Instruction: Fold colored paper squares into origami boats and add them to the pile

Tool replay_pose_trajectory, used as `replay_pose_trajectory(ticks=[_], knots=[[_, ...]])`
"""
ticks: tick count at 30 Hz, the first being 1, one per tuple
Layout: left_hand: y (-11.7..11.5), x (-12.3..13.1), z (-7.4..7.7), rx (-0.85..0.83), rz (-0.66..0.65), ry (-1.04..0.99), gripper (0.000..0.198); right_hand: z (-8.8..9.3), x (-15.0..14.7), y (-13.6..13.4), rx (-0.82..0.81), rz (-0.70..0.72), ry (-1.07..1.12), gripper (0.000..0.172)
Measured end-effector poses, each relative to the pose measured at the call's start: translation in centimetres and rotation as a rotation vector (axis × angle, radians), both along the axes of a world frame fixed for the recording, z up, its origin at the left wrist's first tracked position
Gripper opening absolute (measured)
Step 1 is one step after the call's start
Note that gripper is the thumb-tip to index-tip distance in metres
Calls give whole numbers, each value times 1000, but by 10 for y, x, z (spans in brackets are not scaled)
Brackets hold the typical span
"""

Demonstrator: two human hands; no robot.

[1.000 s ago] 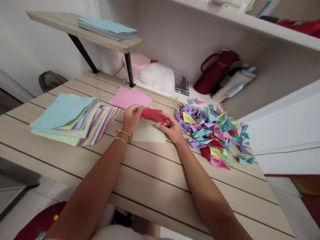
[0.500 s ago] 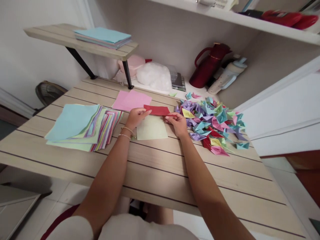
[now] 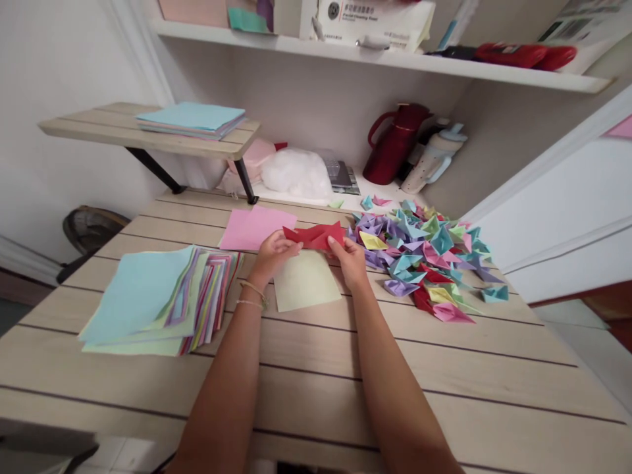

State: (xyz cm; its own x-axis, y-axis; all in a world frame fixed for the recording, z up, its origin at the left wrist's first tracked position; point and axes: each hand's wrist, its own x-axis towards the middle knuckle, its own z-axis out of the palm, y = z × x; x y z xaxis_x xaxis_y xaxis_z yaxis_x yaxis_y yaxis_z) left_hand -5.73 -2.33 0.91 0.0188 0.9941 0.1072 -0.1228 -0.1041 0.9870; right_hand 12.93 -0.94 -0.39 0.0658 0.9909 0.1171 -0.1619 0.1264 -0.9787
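Note:
A red sheet of folded paper (image 3: 313, 236) is stretched between my two hands, its upper edge rising in creased points. My left hand (image 3: 276, 253) pinches its left end, and bracelets circle that wrist. At the other end, my right hand (image 3: 348, 258) grips the paper with the thumb on the near side. Under the red paper, a pale yellow sheet (image 3: 307, 286) lies flat on the table. Just right of my right hand spreads a heap of small folded paper boats (image 3: 415, 240) in many colours. Pink sheets (image 3: 247, 227) lie behind my left hand.
A fanned stack of coloured paper (image 3: 143, 296) covers the left of the wooden table (image 3: 316, 395). More paper (image 3: 192, 118) rests on a raised shelf (image 3: 99, 125). Behind stand a white plastic bag (image 3: 296, 172), a dark red jug (image 3: 397, 145) and a pale bottle (image 3: 432, 161).
The red paper has gone from a flat strip to a shape with raised, pointed folds. Both hands still hold its ends. The camera view has tilted upward, showing more of the upper shelf.

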Motion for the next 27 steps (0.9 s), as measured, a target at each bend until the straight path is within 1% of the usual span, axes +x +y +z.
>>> replay_pose_trajectory(ticks=[4, 9, 12, 17, 19, 22, 24, 27], knots=[[2, 3, 1, -83, 142, -103, 44, -3, -3, 4, -24, 6, 29, 33], [1, 6, 7, -113, 218, 15, 41, -5, -2, 5, -35, -19, 105, 26], [-1, 8, 9, -107, 216, 57, 39, -4, -2, 7, -38, -36, 163, 26], [-1, 11, 8, -80, 151, 97, 41, -1, -1, 9, -24, -73, 267, 25], [-1, 13, 8, -72, 123, 97, 40, -2, -2, 9, -20, -59, 247, 25], [1, 14, 6, -63, 127, 55, 38, -5, -4, 9, -21, 7, 147, 28], [3, 13, 3, -54, 158, -9, 37, -7, -6, 9, -42, 42, 73, 32], [7, 10, -2, -39, 256, -136, 42, -8, -8, 8, -83, 32, 29, 38]])
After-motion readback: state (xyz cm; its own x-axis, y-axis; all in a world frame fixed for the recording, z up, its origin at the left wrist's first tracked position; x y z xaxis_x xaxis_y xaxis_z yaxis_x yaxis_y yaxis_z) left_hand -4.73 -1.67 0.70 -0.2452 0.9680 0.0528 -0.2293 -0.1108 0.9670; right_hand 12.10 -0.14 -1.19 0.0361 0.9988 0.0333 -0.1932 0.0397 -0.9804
